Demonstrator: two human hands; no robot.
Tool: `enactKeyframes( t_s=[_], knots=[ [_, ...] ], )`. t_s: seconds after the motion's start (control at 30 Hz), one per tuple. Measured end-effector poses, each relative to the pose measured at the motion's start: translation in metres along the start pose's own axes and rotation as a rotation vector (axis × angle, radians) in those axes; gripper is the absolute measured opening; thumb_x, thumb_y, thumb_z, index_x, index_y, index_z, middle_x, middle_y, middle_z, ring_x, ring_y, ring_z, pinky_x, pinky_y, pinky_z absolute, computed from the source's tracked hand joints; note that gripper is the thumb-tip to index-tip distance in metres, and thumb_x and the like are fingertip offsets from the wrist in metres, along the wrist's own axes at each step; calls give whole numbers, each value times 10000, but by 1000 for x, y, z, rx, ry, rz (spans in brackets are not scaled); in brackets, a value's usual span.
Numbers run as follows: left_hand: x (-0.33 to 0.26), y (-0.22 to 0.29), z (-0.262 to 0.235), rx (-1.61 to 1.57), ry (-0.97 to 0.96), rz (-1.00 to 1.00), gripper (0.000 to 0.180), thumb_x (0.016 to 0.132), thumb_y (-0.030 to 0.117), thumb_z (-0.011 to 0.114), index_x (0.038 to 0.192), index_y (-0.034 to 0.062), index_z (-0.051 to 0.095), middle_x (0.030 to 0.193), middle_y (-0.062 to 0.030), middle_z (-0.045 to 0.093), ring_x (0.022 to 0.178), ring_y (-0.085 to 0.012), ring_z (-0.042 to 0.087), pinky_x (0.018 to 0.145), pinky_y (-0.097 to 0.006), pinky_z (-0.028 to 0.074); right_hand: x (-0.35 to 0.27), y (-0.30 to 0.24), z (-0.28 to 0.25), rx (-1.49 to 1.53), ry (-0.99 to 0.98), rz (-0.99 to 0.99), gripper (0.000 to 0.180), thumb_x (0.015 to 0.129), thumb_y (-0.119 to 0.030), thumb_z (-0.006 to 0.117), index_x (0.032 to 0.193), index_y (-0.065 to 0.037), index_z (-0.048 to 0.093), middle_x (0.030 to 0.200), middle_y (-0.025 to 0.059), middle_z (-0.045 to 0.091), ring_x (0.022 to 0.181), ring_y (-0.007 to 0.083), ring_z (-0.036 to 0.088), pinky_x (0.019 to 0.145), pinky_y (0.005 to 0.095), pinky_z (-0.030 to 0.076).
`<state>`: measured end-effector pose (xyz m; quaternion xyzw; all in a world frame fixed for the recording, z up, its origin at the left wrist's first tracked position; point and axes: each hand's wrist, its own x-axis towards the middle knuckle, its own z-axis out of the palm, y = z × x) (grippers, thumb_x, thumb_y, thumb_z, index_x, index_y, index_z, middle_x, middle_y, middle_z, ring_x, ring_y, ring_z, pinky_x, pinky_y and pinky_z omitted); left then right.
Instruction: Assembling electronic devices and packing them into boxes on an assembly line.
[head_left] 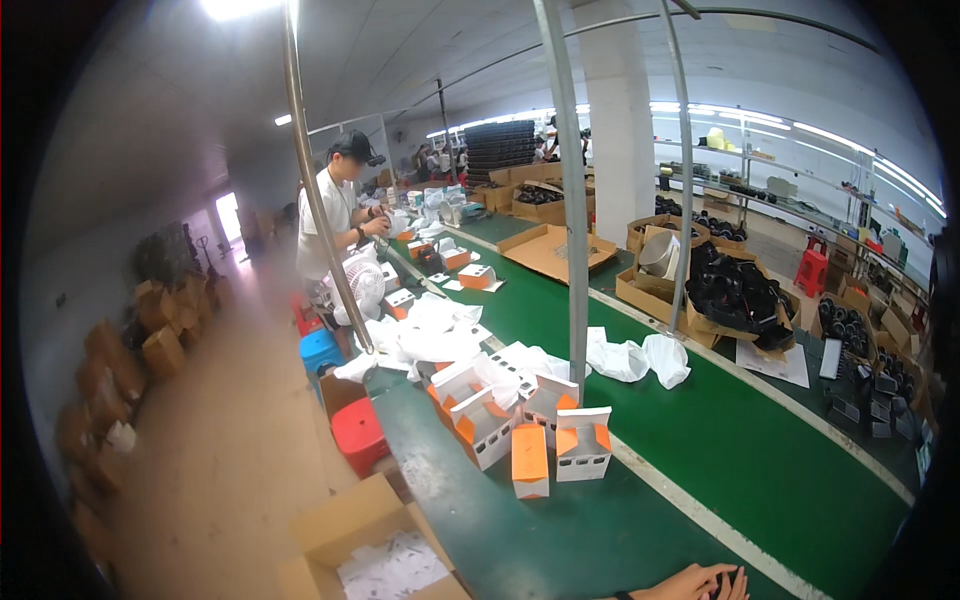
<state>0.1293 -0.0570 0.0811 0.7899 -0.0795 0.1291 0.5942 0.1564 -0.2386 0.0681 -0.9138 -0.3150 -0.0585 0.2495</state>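
At the lower right edge my left hand (688,583) reaches in over the green bench, a dark band at its wrist. Its fingers bend over a small dark thing, cut off by the frame, whose kind I cannot make out. Right beside it a few fingertips (740,582) show, seemingly of my right hand; the rest of that hand is outside the picture. Farther up the bench stand a closed orange-and-white box (530,462) and an open-topped box (583,445), with several more open boxes behind them.
White plastic bags (425,330) pile up beyond the boxes; others lie on the green conveyor belt (720,430). A metal post (577,250) rises by the boxes. Below left is a carton of papers (390,565), near a red stool (358,432). A co-worker (335,210) stands farther along.
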Motion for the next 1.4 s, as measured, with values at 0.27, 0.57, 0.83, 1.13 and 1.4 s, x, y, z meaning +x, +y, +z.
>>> enactKeyframes(
  t_s=[0.27, 0.57, 0.83, 1.13, 1.4],
  knots=[
    [-1, -11, 10, -15, 32, 81, 614, 1037, 60, 584, 1628, 82, 417, 859, -219, 692, 718, -408, 685, 638, -470, 528, 4, 2, 1, -33, -12, 7, 517, 1180, -387, 460, 1626, -136, 532, 1728, 189, 434, 1627, 446, 328, 1303, 696, 200],
    [1, 9, 17, 58, 47, 35, 515, 1064, 93, 586, 1564, 60, 466, 993, -240, 732, 883, -453, 724, 747, -512, 567, 1, 10, -1, 22, -34, 12, 542, 1111, -280, 552, 1631, -134, 502, 1735, 203, 410, 1629, 450, 309, 1324, 684, 155],
    [1, 12, 11, 16, 16, -59, 424, 1046, 93, 618, 1462, 31, 559, 1032, -231, 731, 916, -433, 720, 780, -506, 572, 0, 5, -3, 40, -38, 18, 537, 1118, -316, 542, 1621, -131, 510, 1737, 193, 411, 1633, 442, 311, 1321, 682, 157],
    [6, 17, 8, -4, 8, -40, 344, 1032, 90, 634, 1370, 26, 612, 1056, -236, 739, 950, -437, 726, 801, -506, 580, 3, 3, -9, 53, -29, 19, 536, 1126, -363, 522, 1601, -114, 527, 1727, 198, 425, 1627, 448, 319, 1318, 683, 160],
    [6, -63, 31, -133, -149, -161, 575, 1079, 99, 646, 1630, 103, 479, 1167, -298, 770, 941, -341, 794, 816, -380, 606, 3, 3, -9, 50, -53, 26, 539, 1128, -358, 523, 1610, -119, 512, 1742, 194, 404, 1639, 443, 298, 1318, 686, 152]
  ],
)
